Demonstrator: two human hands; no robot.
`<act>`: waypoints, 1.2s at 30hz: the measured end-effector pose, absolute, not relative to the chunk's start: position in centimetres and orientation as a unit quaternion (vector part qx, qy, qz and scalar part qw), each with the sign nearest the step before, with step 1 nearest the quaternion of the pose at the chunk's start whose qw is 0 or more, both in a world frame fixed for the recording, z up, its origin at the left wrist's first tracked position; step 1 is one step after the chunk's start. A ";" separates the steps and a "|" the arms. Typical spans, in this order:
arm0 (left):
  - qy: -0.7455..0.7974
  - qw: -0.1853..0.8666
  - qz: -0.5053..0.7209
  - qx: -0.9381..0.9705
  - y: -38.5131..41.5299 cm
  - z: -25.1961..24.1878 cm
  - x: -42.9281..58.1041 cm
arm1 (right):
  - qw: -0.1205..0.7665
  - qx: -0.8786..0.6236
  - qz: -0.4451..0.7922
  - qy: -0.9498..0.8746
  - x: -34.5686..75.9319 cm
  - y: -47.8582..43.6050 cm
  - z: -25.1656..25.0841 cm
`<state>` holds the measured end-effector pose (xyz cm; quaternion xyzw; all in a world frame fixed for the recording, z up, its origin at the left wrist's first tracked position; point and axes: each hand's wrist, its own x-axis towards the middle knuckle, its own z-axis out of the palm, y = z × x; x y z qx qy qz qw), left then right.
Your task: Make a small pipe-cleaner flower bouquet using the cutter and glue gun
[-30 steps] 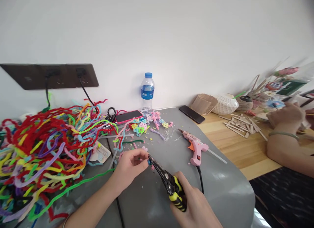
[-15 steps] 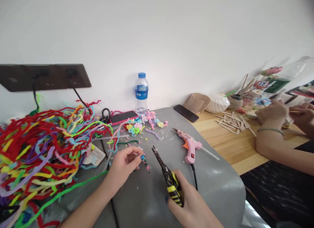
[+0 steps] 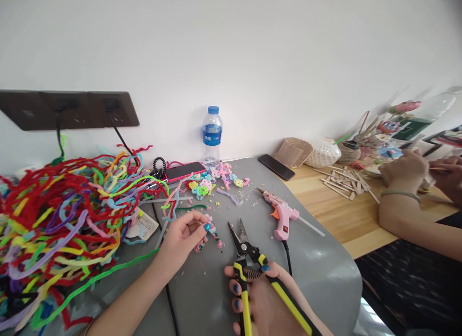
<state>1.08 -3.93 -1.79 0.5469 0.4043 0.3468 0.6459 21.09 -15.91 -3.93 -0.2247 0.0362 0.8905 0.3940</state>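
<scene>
My left hand [image 3: 188, 234] is closed in a pinch at a small pink, blue and green pipe-cleaner piece [image 3: 217, 239], which lies low over the grey table; the fingers partly hide it. In my right hand [image 3: 269, 300] are wire pliers [image 3: 244, 248] with black and yellow handles and a spring between them. Their jaws stand apart and point away from me, with nothing between them. Right of the pliers lies a pink glue gun [image 3: 285, 214] with a clear glue stick in its back. Small pipe-cleaner flowers [image 3: 204, 187] sit beyond my left hand.
A big heap of coloured pipe cleaners [image 3: 65, 220] fills the left side. At the wall stand a water bottle [image 3: 212, 138] and a phone [image 3: 185, 171]; another phone [image 3: 276, 167] lies farther right. Wooden sticks [image 3: 344, 182] and another person's arm [image 3: 404, 211] are at the right.
The pliers have opened and turned in my right hand, so both handles now show spread apart. My left hand stays nearly in place, with more of the pipe-cleaner piece visible.
</scene>
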 end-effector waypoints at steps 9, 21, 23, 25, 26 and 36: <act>0.404 0.649 0.336 0.550 -4.0 -1.9 1.1 | 0.382 -0.236 0.889 -0.088 22.0 -17.0 -5.3; 0.361 0.699 0.342 0.514 -4.7 -0.6 1.6 | 0.372 -0.629 0.523 -0.439 20.7 -16.8 0.0; 0.337 0.730 0.346 0.483 -4.9 -0.6 1.7 | 0.352 -0.641 0.485 -0.480 20.1 -16.8 1.1; 0.310 0.758 0.346 0.458 -5.0 -0.7 1.6 | 0.332 -0.633 0.469 -0.519 19.8 -16.7 1.7; 0.292 0.771 0.347 0.447 -5.0 -0.6 1.6 | 0.323 -0.625 0.466 -0.536 19.7 -16.6 1.8; 0.207 0.822 0.344 0.404 -5.0 -0.3 1.2 | 0.270 -0.595 0.540 -0.530 19.8 -16.5 2.3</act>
